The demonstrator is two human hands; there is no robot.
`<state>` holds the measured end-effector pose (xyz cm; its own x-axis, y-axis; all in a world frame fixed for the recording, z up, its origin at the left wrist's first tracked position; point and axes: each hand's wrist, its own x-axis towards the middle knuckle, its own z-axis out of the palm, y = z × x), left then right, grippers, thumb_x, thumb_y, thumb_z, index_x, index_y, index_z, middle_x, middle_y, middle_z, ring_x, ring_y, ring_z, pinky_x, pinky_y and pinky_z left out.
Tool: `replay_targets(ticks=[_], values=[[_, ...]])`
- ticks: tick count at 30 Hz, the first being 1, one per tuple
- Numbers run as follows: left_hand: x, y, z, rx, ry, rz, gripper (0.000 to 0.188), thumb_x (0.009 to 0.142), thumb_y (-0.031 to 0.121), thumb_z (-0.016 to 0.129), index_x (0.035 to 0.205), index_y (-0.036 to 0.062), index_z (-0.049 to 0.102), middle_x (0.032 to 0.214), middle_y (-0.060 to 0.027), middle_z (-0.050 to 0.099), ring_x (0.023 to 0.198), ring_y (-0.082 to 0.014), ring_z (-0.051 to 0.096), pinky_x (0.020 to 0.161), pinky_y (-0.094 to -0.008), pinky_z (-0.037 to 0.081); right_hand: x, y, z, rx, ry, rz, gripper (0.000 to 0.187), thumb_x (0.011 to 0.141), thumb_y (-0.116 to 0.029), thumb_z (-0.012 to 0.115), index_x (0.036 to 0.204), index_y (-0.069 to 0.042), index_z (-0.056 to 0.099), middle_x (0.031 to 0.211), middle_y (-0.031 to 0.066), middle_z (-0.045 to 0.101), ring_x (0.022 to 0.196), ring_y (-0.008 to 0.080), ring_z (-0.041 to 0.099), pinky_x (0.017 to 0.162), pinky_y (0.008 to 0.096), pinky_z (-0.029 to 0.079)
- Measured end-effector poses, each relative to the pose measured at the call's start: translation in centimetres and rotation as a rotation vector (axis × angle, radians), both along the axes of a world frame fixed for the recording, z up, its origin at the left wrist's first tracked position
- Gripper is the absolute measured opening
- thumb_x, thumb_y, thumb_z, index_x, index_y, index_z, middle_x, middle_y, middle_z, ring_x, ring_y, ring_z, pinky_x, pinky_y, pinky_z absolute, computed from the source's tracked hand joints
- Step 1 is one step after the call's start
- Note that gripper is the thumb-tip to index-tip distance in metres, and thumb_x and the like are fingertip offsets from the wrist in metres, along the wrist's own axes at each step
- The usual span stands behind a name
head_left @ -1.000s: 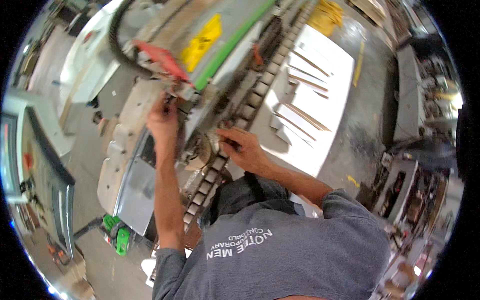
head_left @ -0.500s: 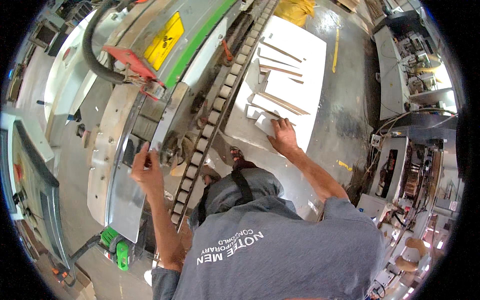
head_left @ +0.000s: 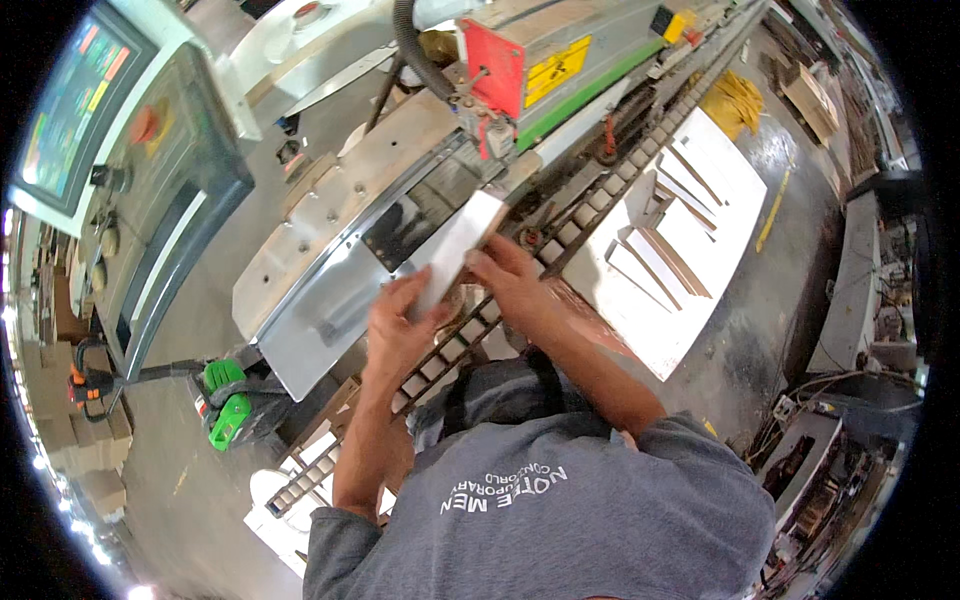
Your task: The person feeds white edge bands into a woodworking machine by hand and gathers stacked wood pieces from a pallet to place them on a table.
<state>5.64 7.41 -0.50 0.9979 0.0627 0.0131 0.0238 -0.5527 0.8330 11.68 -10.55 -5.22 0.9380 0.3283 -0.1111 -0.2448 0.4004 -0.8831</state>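
A narrow white board point(head_left: 458, 245) is held in front of me, slanting up and to the right over the machine's metal infeed plate point(head_left: 325, 335). My left hand point(head_left: 398, 325) is closed on its lower end, with the fingers slightly blurred. My right hand point(head_left: 508, 280) grips its right edge, the fingertips partly hidden behind the piece. To the right, several white strips with brown edges point(head_left: 665, 260) lie on a large white panel point(head_left: 735, 185). A red flap point(head_left: 492, 65) stands on the machine, just beyond the board's upper end.
A roller track point(head_left: 590, 212) runs diagonally along the machine's near side. A control panel with a screen point(head_left: 80, 110) stands at the upper left. Below it is a green and black device point(head_left: 230, 400). A yellow bag point(head_left: 735, 105) lies beyond the panel.
My right hand has lifted a white board off the stack and brought it left to the machine. My left hand has closed on it. The view has turned leftward.
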Motion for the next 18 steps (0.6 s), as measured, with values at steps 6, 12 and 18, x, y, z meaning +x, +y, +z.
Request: replay_targets(ticks=[6,12,18], values=[[1.2,9.4,-3.9,0.363,-0.327,0.089,0.048,0.069,0.002,0.082,0.116,0.0028,0.070,0.118,-0.0219,0.065,0.102,-0.0373,0.064,0.087,-0.0409,0.053,-0.8,7.8,-1.6,-0.050,0.040,0.256,0.060,0.097,-0.014,0.062,0.147,0.004,0.035,0.106,0.0067,0.064,0.092,0.0127,0.063,0.075,0.0306,0.060],[2.3,11.1,-3.5,0.702,-0.649,0.207,0.045,0.066,0.005,0.083,0.109,0.0083,0.073,0.103,-0.0145,0.065,0.097,-0.0351,0.059,0.084,-0.0431,0.049,-1.1,13.6,-2.8,-0.023,0.050,0.257,0.076,0.096,-0.014,0.060,0.152,0.009,0.015,0.116,0.0144,0.063,0.081,0.0145,0.065,0.065,0.0298,0.059],[0.0,14.0,-5.9,0.502,-0.418,0.345,0.035,0.069,0.010,0.083,0.103,0.0092,0.076,0.090,-0.0081,0.064,0.084,-0.0293,0.058,0.078,-0.0402,0.048,-1.1,14.8,-2.7,-0.058,-0.053,0.244,0.082,0.095,-0.018,0.059,0.153,0.008,0.008,0.124,0.0188,0.057,0.084,0.0163,0.065,0.062,0.0288,0.061]])
